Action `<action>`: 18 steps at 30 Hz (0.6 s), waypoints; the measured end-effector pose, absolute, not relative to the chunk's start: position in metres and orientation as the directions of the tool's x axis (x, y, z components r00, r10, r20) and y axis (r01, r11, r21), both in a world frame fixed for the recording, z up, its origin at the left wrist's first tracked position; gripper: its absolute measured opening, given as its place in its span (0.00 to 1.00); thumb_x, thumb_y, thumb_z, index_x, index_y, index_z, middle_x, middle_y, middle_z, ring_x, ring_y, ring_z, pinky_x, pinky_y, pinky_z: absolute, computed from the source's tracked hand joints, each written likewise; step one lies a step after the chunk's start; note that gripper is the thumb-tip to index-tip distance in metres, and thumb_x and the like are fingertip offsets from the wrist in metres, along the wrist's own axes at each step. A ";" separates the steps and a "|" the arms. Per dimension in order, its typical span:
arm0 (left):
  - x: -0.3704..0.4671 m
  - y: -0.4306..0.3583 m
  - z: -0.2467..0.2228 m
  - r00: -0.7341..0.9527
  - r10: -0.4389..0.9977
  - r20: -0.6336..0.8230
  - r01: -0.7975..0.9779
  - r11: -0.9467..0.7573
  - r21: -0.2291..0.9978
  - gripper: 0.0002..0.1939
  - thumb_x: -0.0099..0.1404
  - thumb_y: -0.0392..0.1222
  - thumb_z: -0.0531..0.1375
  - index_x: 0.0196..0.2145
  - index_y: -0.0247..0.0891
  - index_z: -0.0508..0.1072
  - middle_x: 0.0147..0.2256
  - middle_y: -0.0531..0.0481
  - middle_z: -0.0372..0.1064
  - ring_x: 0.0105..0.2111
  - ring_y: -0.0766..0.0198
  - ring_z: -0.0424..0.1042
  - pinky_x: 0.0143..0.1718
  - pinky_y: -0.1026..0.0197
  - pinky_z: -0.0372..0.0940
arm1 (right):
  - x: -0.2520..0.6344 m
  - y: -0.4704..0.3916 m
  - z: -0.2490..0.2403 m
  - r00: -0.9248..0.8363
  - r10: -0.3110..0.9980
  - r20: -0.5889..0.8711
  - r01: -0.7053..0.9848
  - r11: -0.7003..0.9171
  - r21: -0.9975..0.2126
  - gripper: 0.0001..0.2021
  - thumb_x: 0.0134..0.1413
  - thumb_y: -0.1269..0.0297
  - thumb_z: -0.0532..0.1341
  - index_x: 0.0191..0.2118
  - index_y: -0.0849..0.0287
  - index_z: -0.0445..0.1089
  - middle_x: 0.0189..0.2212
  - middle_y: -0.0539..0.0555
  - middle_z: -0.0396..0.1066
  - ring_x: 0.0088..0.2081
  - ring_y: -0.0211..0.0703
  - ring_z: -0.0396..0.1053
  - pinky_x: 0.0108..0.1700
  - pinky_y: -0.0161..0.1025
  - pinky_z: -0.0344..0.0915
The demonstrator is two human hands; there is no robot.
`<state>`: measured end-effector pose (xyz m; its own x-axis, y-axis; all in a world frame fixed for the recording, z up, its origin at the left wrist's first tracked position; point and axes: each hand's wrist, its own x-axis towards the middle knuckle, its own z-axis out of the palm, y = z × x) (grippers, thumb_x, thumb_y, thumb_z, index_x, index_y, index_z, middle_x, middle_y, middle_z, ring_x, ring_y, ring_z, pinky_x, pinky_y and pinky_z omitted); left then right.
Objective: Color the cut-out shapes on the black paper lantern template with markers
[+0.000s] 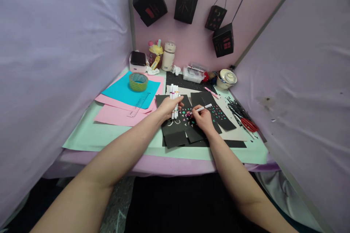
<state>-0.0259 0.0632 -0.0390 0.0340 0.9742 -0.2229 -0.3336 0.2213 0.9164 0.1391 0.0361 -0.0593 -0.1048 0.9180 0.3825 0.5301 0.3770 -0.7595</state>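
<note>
Several white markers stand upright in a bundle, and my left hand is closed around them above the black paper. My right hand pinches one white marker, whose magenta end points down and left at the paper. Small pink, green and white shapes dot the black sheet between my hands. A second dotted black sheet lies to the right of my right hand. White curved marks show on the black paper below my left hand.
Left are pink sheets, blue paper, a tape roll and a ruler. Red-handled scissors lie right. A bottle, plastic box and bowl stand behind; black paper lanterns hang above.
</note>
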 end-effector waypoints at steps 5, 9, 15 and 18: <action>-0.026 0.064 -0.040 0.032 0.975 -0.218 -0.332 0.217 0.918 0.11 0.52 0.43 0.63 0.27 0.33 0.68 0.20 0.50 0.67 0.16 0.70 0.64 0.21 0.65 0.64 | 0.140 0.038 -0.061 -0.099 0.913 0.395 0.558 0.380 -0.738 0.10 0.51 0.61 0.52 0.25 0.58 0.64 0.20 0.49 0.69 0.23 0.37 0.65 0.27 0.33 0.58; -0.025 0.064 -0.040 0.032 0.976 -0.216 -0.337 0.214 0.917 0.11 0.51 0.43 0.63 0.27 0.33 0.68 0.20 0.50 0.67 0.15 0.70 0.64 0.21 0.65 0.64 | 0.140 0.038 -0.061 -0.108 0.916 0.387 0.555 0.378 -0.741 0.10 0.51 0.60 0.52 0.25 0.58 0.64 0.20 0.49 0.69 0.23 0.38 0.65 0.27 0.33 0.58; -0.025 0.063 -0.039 0.026 0.974 -0.224 -0.332 0.220 0.917 0.12 0.50 0.44 0.64 0.27 0.33 0.68 0.20 0.50 0.67 0.15 0.70 0.64 0.20 0.65 0.63 | 0.138 0.036 -0.059 -0.138 0.924 0.355 0.522 0.373 -0.767 0.10 0.51 0.60 0.52 0.27 0.58 0.65 0.20 0.49 0.69 0.23 0.38 0.66 0.28 0.33 0.59; -0.025 0.063 -0.040 0.029 0.975 -0.219 -0.337 0.216 0.916 0.12 0.50 0.44 0.64 0.27 0.33 0.68 0.20 0.50 0.67 0.15 0.70 0.64 0.21 0.65 0.63 | 0.139 0.037 -0.060 -0.133 0.924 0.360 0.531 0.373 -0.761 0.09 0.51 0.60 0.52 0.26 0.58 0.65 0.20 0.49 0.69 0.23 0.38 0.66 0.28 0.33 0.59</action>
<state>-0.0253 0.0631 -0.0398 0.0287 0.9752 -0.2194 -0.3373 0.2160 0.9163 0.1388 0.0366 -0.0597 -0.1326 0.9236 0.3597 0.5305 0.3727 -0.7614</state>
